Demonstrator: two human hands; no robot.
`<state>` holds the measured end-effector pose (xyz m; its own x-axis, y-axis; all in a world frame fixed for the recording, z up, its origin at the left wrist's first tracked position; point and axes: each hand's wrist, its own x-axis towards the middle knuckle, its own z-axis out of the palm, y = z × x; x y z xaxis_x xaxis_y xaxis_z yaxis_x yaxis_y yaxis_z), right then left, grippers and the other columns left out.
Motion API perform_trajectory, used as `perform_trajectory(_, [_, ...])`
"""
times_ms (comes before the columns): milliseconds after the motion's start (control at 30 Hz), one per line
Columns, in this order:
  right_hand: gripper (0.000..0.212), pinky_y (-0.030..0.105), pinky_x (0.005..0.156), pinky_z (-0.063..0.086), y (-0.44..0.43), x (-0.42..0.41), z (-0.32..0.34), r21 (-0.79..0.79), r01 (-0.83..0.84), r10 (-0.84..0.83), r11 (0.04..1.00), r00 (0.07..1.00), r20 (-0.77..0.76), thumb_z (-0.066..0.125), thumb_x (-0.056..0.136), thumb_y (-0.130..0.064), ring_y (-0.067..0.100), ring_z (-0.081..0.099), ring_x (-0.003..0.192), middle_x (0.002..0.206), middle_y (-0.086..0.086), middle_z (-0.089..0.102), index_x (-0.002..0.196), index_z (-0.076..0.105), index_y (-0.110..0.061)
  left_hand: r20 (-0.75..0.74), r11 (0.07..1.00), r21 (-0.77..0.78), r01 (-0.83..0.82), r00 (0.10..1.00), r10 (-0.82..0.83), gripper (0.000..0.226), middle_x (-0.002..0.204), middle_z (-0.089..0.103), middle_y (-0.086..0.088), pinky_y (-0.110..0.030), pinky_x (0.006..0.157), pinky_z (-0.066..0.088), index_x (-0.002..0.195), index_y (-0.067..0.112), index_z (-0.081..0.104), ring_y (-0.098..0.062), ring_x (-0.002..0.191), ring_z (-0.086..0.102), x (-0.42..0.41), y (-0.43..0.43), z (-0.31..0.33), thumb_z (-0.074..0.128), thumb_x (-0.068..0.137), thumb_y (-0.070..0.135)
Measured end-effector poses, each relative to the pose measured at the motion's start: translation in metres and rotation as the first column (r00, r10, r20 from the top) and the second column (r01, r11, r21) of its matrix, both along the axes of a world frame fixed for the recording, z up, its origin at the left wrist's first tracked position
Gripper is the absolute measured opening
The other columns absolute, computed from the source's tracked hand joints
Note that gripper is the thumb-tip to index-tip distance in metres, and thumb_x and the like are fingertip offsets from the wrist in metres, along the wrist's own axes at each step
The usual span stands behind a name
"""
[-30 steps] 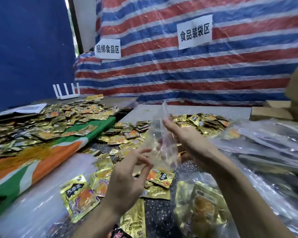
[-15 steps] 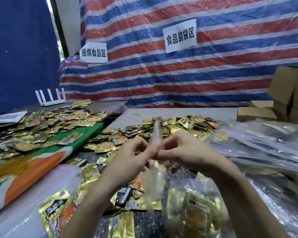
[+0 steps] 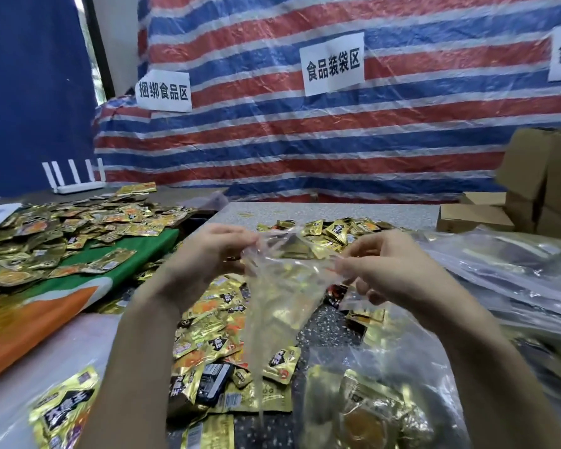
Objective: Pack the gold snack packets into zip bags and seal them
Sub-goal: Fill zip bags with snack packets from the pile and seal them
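An empty clear zip bag point(image 3: 282, 286) hangs between my hands above the table, its mouth pulled apart. My left hand point(image 3: 214, 254) pinches the left lip of the mouth. My right hand point(image 3: 392, 270) pinches the right lip. Loose gold snack packets point(image 3: 214, 322) lie in a heap under the bag, and more gold packets point(image 3: 334, 230) are piled farther back. A filled zip bag of gold packets point(image 3: 366, 406) lies at the lower right, beside my right forearm.
A stack of clear zip bags point(image 3: 512, 273) lies at the right. On the left, several gold packets point(image 3: 62, 234) cover an orange-and-green sack point(image 3: 88, 286). Cardboard boxes point(image 3: 538, 183) stand at the back right, a white router point(image 3: 75, 176) at the back left.
My hands have moved apart from pinching the flat bag's top together, and the bag's mouth now stands spread between them. The camera has tilted slightly.
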<state>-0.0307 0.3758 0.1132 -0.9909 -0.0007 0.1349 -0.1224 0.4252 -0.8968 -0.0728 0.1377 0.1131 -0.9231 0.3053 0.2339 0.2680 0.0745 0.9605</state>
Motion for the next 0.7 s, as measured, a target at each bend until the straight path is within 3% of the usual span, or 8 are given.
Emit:
perform_trajectory(133, [0.029, 0.019, 0.055, 0.049, 0.002, 0.003, 0.005, 0.073, 0.02, 0.008, 0.997, 0.928, -0.373, 0.085, 0.075, -0.025, -0.002, 0.058, 0.061, 0.098, -0.013, 0.066, 0.099, 0.07, -0.029, 0.094, 0.981, 0.177, -0.084, 0.993, 0.068, 0.038, 0.103, 0.07, -0.024, -0.031, 0.058, 0.059, 0.105, -0.012, 0.066, -0.03, 0.084, 0.063, -0.006, 0.002, -0.001, 0.056, 0.091, 0.02])
perform_trajectory(233, [0.017, 0.019, 0.067, 0.053, -0.005, 0.009, 0.008, 0.219, -0.102, 0.213, 0.97, 0.79, -0.575, 0.067, 0.093, -0.023, -0.002, 0.063, 0.083, 0.114, -0.021, 0.065, 0.106, 0.074, -0.03, 0.101, 0.984, 0.126, -0.127, 0.988, 0.115, 0.031, 0.107, 0.07, -0.026, -0.047, 0.069, 0.06, 0.104, -0.004, 0.071, -0.032, 0.087, 0.064, -0.008, 0.01, -0.004, 0.051, 0.099, 0.019])
perform_trajectory(300, [0.022, 0.019, 0.065, 0.054, -0.01, 0.013, 0.007, 0.293, -0.21, 0.339, 0.933, 0.788, -0.514, 0.055, 0.098, -0.037, -0.001, 0.066, 0.084, 0.106, -0.026, 0.069, 0.112, 0.071, -0.032, 0.1, 0.984, 0.109, -0.139, 0.987, 0.128, 0.032, 0.105, 0.068, -0.03, -0.05, 0.074, 0.057, 0.097, -0.003, 0.073, -0.033, 0.086, 0.061, -0.009, 0.016, -0.006, 0.051, 0.1, 0.021])
perform_trajectory(400, [0.037, 0.029, 0.057, 0.057, -0.016, 0.014, 0.006, 0.382, -0.278, 0.413, 0.881, 0.847, -0.334, 0.058, 0.086, -0.059, 0.008, 0.068, 0.071, 0.097, -0.02, 0.07, 0.111, 0.07, -0.035, 0.102, 0.981, 0.109, -0.16, 0.983, 0.149, 0.032, 0.085, 0.068, -0.018, -0.035, 0.056, 0.059, 0.081, 0.007, 0.073, -0.028, 0.073, 0.061, -0.012, 0.022, -0.009, 0.053, 0.1, 0.022])
perform_trajectory(500, [0.008, 0.05, 0.06, 0.055, -0.015, 0.008, 0.004, 0.37, -0.231, 0.361, 0.9, 0.87, -0.335, 0.065, 0.091, -0.028, 0.027, 0.067, 0.066, 0.084, -0.006, 0.069, 0.09, 0.072, -0.024, 0.156, 0.961, 0.195, -0.195, 0.974, 0.166, 0.032, 0.086, 0.07, -0.013, -0.045, 0.06, 0.062, 0.078, 0.008, 0.069, -0.028, 0.073, 0.067, -0.02, 0.019, -0.014, 0.051, 0.102, 0.02])
perform_trajectory(533, [0.009, 0.053, 0.06, 0.054, -0.013, 0.007, 0.003, 0.35, -0.206, 0.33, 0.914, 0.879, -0.344, 0.063, 0.093, -0.019, 0.029, 0.066, 0.067, 0.082, -0.005, 0.069, 0.087, 0.069, -0.022, 0.153, 0.955, 0.205, -0.215, 0.971, 0.186, 0.033, 0.084, 0.071, -0.011, -0.043, 0.058, 0.062, 0.08, 0.006, 0.068, -0.026, 0.072, 0.069, -0.023, 0.016, -0.016, 0.05, 0.103, 0.021])
perform_trajectory(633, [0.018, 0.054, 0.057, 0.055, -0.004, 0.005, 0.004, 0.247, -0.157, 0.243, 0.956, 0.897, -0.37, 0.055, 0.098, -0.013, 0.023, 0.067, 0.064, 0.081, 0.0, 0.069, 0.083, 0.063, -0.019, 0.155, 0.938, 0.235, -0.255, 0.962, 0.223, 0.039, 0.083, 0.076, -0.005, -0.031, 0.054, 0.057, 0.083, 0.007, 0.066, -0.021, 0.069, 0.073, -0.036, 0.009, -0.025, 0.046, 0.105, 0.032])
perform_trajectory(700, [0.018, 0.057, 0.058, 0.053, 0.0, 0.004, 0.005, 0.185, -0.134, 0.199, 0.974, 0.894, -0.401, 0.051, 0.097, -0.017, 0.023, 0.064, 0.061, 0.075, 0.003, 0.066, 0.081, 0.058, -0.02, 0.174, 0.927, 0.195, -0.32, 0.941, 0.288, 0.042, 0.089, 0.077, -0.004, -0.032, 0.057, 0.057, 0.081, 0.012, 0.066, -0.023, 0.074, 0.075, -0.046, 0.012, -0.036, 0.047, 0.103, 0.042])
